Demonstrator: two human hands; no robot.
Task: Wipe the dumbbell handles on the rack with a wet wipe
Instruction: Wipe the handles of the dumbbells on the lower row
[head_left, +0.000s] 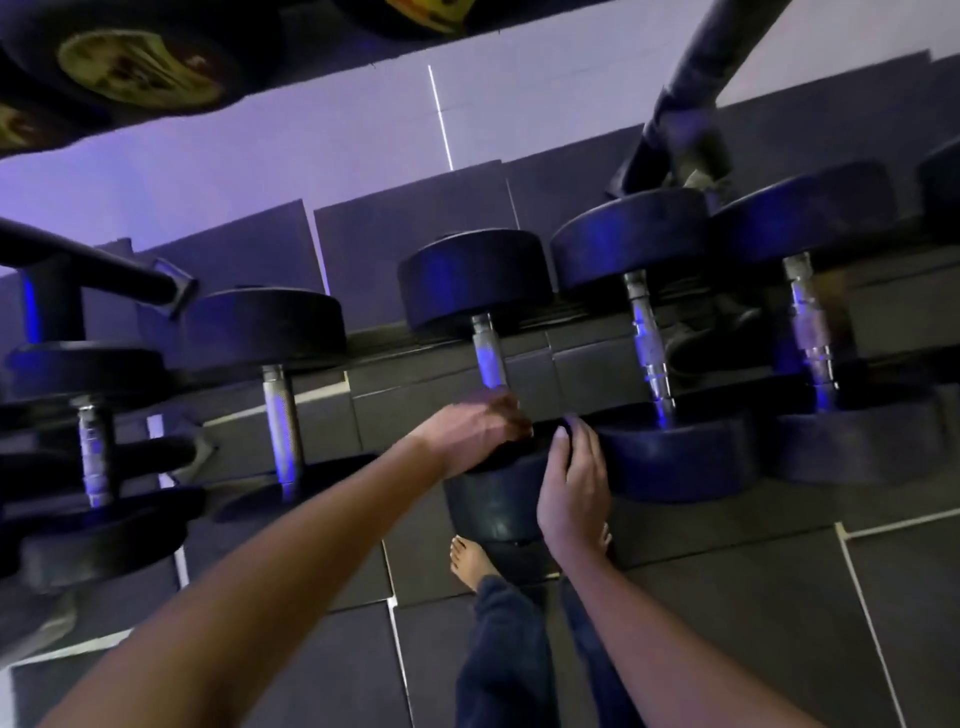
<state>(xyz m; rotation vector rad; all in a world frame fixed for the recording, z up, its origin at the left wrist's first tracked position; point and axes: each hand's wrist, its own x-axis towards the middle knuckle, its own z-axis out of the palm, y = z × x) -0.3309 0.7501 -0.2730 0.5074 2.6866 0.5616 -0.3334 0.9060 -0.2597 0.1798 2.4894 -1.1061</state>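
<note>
The left hand sits at the near end of the middle dumbbell handle. Its fingers are hidden under the knuckles, so I cannot tell whether its grip is clamped on the bar or on a wet wipe; no wipe shows. The right hand lies with relaxed fingers on that dumbbell's near head, grip apart. This handle looks to be the one in progress. On the rack, the left neighbour's handle and the right neighbour's handle show no sign either way, so most handles likely remain
</note>
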